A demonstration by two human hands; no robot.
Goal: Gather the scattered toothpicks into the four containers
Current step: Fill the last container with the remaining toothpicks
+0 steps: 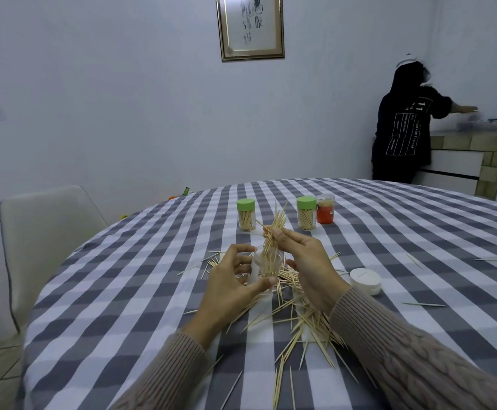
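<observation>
Mid-step: loading a bunch of toothpicks (272, 232) into clear jar (268, 266) at table centre. Left hand (235, 279) curled round jar, steadying it upright on checked cloth (123, 291). Right hand (306, 261) pinching bunch w/ thumb + fingertips, tips already inside jar, tops fanned out.

Prob. next: let go so bunch drops in, then back to loose pile (300, 315) near right wrist. White lid (365, 281) off, lying to the right. Two green-capped jars (246, 214) + red one (325, 209) farther back, already filled.

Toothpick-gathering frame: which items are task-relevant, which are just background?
Job:
left hand holding the clear plastic jar
right hand feeding in a wooden toothpick bundle
loose toothpicks on the checked tablecloth
two green-lidded jars
red-labelled jar
white round lid

Background:
white chair
framed calligraphy
person in black
</observation>
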